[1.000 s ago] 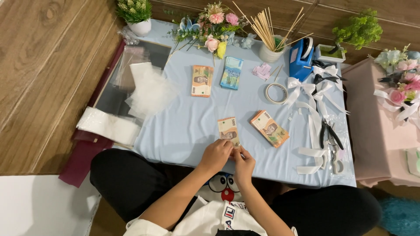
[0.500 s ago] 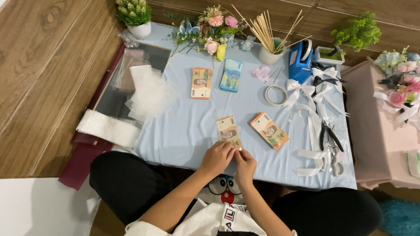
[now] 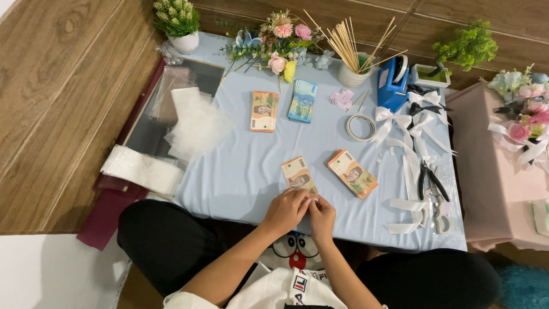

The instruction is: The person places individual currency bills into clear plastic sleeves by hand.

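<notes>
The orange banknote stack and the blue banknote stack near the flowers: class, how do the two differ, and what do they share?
The orange banknote stack is orange-brown and lies on the left; the blue banknote stack is blue-green, lies on the right and sits slightly nearer the flowers. Both lie flat, lengthwise away from the person, untouched on the pale blue cloth.

Both hands, left hand (image 3: 287, 209) and right hand (image 3: 322, 216), pinch a banknote (image 3: 298, 175) (orange-brown) over the blue table (image 3: 240, 171).
</notes>
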